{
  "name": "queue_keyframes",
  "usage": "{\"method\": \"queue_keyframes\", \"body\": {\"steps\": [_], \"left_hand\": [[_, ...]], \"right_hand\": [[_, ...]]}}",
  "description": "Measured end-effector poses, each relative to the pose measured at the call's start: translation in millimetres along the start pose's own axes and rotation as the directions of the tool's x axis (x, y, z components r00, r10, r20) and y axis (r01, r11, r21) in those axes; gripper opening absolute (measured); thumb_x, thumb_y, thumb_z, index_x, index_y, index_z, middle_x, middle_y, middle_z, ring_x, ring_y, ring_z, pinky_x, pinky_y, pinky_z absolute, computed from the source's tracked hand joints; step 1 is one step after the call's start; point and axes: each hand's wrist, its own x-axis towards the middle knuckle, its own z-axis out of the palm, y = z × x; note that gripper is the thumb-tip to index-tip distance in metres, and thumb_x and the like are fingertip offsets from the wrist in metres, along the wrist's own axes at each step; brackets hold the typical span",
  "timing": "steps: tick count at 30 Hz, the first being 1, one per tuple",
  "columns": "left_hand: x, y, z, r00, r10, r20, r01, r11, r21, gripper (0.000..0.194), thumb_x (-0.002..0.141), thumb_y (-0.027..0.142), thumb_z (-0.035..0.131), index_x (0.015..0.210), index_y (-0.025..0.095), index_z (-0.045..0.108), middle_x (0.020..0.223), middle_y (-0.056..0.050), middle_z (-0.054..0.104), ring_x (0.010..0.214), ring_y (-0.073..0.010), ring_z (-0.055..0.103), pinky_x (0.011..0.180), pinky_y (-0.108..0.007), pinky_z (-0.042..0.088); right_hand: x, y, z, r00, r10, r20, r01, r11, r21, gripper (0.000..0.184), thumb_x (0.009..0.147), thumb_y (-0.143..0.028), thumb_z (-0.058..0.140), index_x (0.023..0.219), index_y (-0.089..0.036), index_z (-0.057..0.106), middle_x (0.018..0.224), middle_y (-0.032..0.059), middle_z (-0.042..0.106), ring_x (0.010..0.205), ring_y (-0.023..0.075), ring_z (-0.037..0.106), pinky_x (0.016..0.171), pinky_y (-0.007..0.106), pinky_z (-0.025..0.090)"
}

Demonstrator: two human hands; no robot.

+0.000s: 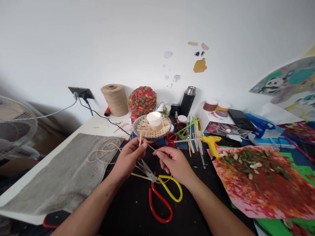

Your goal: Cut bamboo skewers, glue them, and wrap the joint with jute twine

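Note:
My left hand is closed in a pinch round a thin wooden stick, whose tip points up. A strand of twine spans the small gap from those fingertips to my right hand, which pinches it, fingers curled. Whether the twine is wound on the stick is too small to tell. Loose loops of twine trail to the left. Below and between both hands, scissors with one red and one yellow handle lie on the black mat, blades partly apart.
Behind stand a twine spool, a pebbly red-green ball, a woven basket with a paper cup and a black flask. Right are sticks, a yellow glue gun and painted paper; left, grey cloth and a fan.

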Motion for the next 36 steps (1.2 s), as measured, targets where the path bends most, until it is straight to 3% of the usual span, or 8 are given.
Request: {"method": "queue_keyframes", "body": {"steps": [7,12,19,23,29,32,36], "left_hand": [[-0.2,-1.5,-2.0,1.000,0.004,-0.024,-0.003,0.999,0.050,0.038,0.085,0.052,0.083,0.085,0.018,0.065,0.062,0.007,0.043,0.053,-0.0086,0.032,0.051,-0.023,0.022],[-5.1,0.2,1.0,0.998,0.061,0.012,-0.061,0.964,0.260,0.037,0.085,0.053,0.082,0.085,0.018,0.070,0.075,0.000,0.060,0.068,-0.0137,0.049,0.063,-0.024,0.040],[-6.3,1.8,5.2,0.998,0.053,0.035,-0.062,0.936,0.345,0.038,0.083,0.055,0.081,0.083,0.018,0.072,0.076,-0.001,0.063,0.072,-0.0169,0.052,0.067,-0.026,0.043],[-6.0,1.5,4.6,0.997,0.010,0.074,-0.033,0.948,0.318,0.038,0.085,0.054,0.081,0.085,0.018,0.071,0.077,0.000,0.061,0.070,-0.0149,0.050,0.063,-0.024,0.040],[-5.1,-8.0,4.1,0.982,-0.087,0.168,0.075,0.994,0.078,0.041,0.092,0.057,0.075,0.107,0.021,0.064,0.071,0.006,0.046,0.054,-0.0083,0.034,0.048,-0.020,0.027],[-4.7,-11.3,3.4,0.980,-0.095,0.177,0.084,0.994,0.071,0.038,0.094,0.056,0.073,0.100,0.019,0.064,0.067,0.007,0.041,0.052,-0.0079,0.032,0.047,-0.020,0.026],[-4.9,-9.0,1.9,0.982,-0.101,0.157,0.077,0.985,0.152,0.041,0.096,0.058,0.069,0.097,0.018,0.068,0.068,0.003,0.050,0.057,-0.0107,0.044,0.052,-0.022,0.035]], "right_hand": [[-0.6,0.4,0.2,1.000,-0.012,0.008,0.012,1.000,0.025,0.039,0.096,-0.052,0.062,0.107,-0.016,0.073,0.065,-0.0052,0.058,0.045,0.0085,0.048,0.045,0.022,0.036],[-0.9,2.2,4.5,0.999,-0.036,0.001,0.036,0.997,0.066,0.038,0.092,-0.048,0.070,0.115,-0.017,0.069,0.076,-0.0022,0.064,0.049,0.0104,0.057,0.044,0.022,0.038],[-2.2,-2.0,2.0,0.989,-0.117,-0.095,0.112,0.992,-0.055,0.025,0.096,-0.043,0.066,0.096,-0.018,0.074,0.063,-0.0041,0.057,0.055,0.0119,0.050,0.053,0.025,0.039],[-3.5,-3.6,1.9,0.988,-0.136,-0.074,0.129,0.988,-0.087,0.022,0.093,-0.041,0.068,0.094,-0.020,0.074,0.070,-0.0028,0.060,0.059,0.0127,0.051,0.057,0.026,0.040],[-3.6,-2.0,1.8,0.972,-0.181,-0.150,0.156,0.974,-0.164,0.021,0.096,-0.039,0.065,0.092,-0.020,0.073,0.069,-0.0019,0.060,0.061,0.0138,0.052,0.059,0.027,0.041],[-3.1,-3.7,-1.4,0.964,-0.181,-0.195,0.152,0.976,-0.156,0.024,0.097,-0.043,0.064,0.091,-0.020,0.071,0.067,-0.0020,0.057,0.058,0.0138,0.049,0.056,0.027,0.039],[-2.9,-6.0,-5.0,0.953,-0.193,-0.235,0.163,0.977,-0.140,0.028,0.097,-0.048,0.064,0.091,-0.021,0.070,0.066,-0.0019,0.056,0.058,0.0143,0.048,0.054,0.027,0.037]]}}
